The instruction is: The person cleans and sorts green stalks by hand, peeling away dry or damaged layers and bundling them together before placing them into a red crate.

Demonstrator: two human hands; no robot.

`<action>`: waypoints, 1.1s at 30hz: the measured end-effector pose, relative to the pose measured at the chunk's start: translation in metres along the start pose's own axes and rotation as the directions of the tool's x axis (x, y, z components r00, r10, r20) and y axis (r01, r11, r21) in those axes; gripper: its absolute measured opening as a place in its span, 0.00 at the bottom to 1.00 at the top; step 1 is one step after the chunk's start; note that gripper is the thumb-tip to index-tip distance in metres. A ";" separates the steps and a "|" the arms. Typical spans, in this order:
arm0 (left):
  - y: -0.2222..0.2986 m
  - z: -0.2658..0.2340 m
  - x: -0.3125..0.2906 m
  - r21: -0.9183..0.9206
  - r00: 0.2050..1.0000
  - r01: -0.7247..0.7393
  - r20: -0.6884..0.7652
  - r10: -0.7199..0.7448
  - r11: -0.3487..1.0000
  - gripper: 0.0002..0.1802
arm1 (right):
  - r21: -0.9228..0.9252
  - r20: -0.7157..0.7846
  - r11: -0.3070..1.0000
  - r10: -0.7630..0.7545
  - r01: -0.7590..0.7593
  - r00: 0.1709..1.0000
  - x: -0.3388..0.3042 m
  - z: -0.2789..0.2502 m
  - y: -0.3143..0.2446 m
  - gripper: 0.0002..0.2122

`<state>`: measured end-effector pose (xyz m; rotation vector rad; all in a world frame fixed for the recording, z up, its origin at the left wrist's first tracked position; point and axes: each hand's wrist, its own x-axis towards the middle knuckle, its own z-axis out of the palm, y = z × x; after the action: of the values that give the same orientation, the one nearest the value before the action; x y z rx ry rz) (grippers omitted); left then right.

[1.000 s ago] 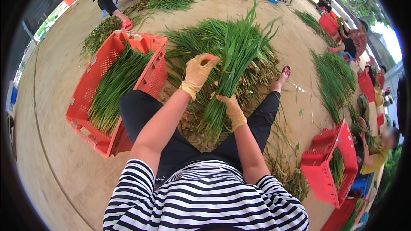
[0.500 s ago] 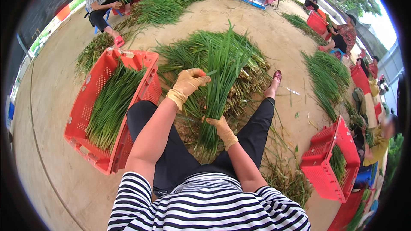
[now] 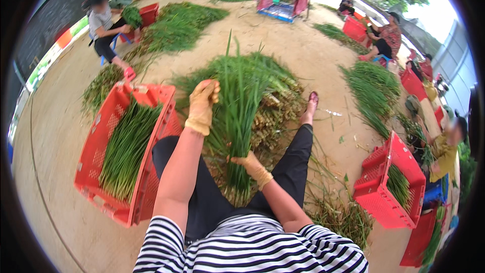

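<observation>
My right hand [image 3: 247,163], in a tan glove, wraps round the lower part of a bunch of garlic chives [image 3: 237,121]. The bunch stands upright between my knees, long green leaves up and pale stem ends down. My left hand [image 3: 203,102], gloved too, is raised just left of the leaves with its fingers curled in; whatever they may hold is hidden. Behind the bunch a large heap of garlic chives [image 3: 280,83] lies on the ground, its yellowish, dry-looking stem ends toward the right.
By my left leg stands a red crate [image 3: 169,116] with garlic chives [image 3: 124,151] laid lengthwise in it. Another red crate [image 3: 371,192] is at the right, near a pile of withered trimmings [image 3: 343,217]. Several people sit farther off beside other heaps and crates.
My left hand has gone from pinching a leaf at the bunch to a curled position, up and left of it. The right hand keeps its grip. The view has shifted slightly.
</observation>
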<state>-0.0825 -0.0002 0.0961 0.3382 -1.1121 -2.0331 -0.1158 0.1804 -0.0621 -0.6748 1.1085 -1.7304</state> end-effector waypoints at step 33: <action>0.000 0.036 -0.045 0.686 0.798 -0.601 0.537 0.272 0.410 0.10 | -0.003 -0.001 1.000 -0.022 0.022 1.000 -0.003 -0.001 -0.019 0.29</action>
<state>-0.0728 0.0541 0.1107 0.0978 -2.1344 -0.9374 -0.1231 0.1867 -0.0448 -0.6900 1.1080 -1.7480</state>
